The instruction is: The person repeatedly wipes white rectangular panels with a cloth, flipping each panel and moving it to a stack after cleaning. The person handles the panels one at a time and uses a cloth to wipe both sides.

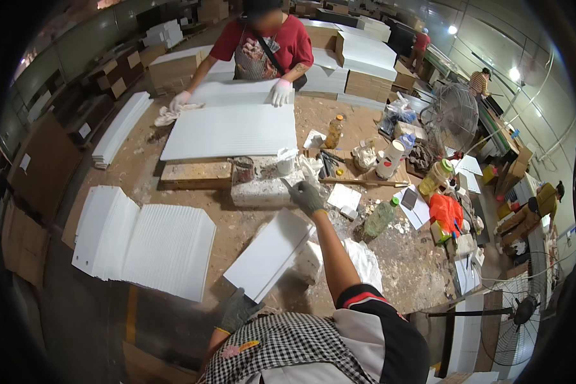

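Observation:
My left hand [238, 312], in a dark grey glove, grips the near corner of a white panel [269, 253] at the front edge of the workbench. The panel lies at a slant, its far end beside a white-stained block. My right hand [307, 197], also gloved, reaches forward with its fingers closed over the near side of a paint-smeared white block [256, 189]. A thin dark tip points out from the fingers; whether it is a tool or a finger I cannot tell. Just beyond it stands a white cup [287, 161], with a stained jar [244, 169] to its left.
Stacked white panels [166, 240] stand at the left. Across the bench a co-worker in white gloves handles white boards [230, 131]. Bottles, including a green-capped bottle [381, 219], a red-orange bag [446, 213] and tools clutter the right side. A fan [451, 118] stands beyond.

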Available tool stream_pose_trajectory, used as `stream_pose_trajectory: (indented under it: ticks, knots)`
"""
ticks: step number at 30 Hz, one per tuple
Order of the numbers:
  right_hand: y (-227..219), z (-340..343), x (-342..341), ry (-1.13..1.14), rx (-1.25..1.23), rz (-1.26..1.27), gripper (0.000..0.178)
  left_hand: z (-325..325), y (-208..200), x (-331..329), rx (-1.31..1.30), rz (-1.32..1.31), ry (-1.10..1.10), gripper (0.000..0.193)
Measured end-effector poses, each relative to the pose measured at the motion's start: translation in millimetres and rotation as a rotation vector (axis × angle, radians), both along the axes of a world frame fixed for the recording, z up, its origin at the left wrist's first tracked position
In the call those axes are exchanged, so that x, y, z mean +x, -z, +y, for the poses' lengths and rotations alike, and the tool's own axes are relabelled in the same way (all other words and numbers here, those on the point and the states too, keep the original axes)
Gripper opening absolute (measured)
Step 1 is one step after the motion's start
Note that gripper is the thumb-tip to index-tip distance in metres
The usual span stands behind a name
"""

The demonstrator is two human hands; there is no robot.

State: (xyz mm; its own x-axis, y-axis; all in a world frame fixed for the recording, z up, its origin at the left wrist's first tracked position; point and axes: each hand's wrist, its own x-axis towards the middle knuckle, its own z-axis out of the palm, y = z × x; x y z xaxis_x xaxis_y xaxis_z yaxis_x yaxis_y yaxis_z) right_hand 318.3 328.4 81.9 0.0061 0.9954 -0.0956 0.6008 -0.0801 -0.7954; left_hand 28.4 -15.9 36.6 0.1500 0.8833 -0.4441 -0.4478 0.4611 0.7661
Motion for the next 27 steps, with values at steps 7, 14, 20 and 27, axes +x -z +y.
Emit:
stream_pose_trajectory:
  ticks: [7,14,20,27]
  knots:
    - [36.7,-239.2,-11.4,0.097,-0.269,0.638,0.036,52.0,42.0,-12.0,-0.246,-0.196,0.041,0.041]
    - [55.7,-308.1,-47.7,0.011,-0.145,0.358,0.045,49.5,50.2,3.8,-0.360,-0.471,-0.217,0.032]
    - [65.2,-299.6,-66.2,-0.030,-0.052,0.323,0.053,52.3,50.4,-4.1,-0.330,-0.484,-0.161,0.033]
    - [59.5,-320.3,-78.6,-0.183,-0.219,0.156,0.064,58.7,53.1,1.0,-0.405,-0.495,-0.278,0.035]
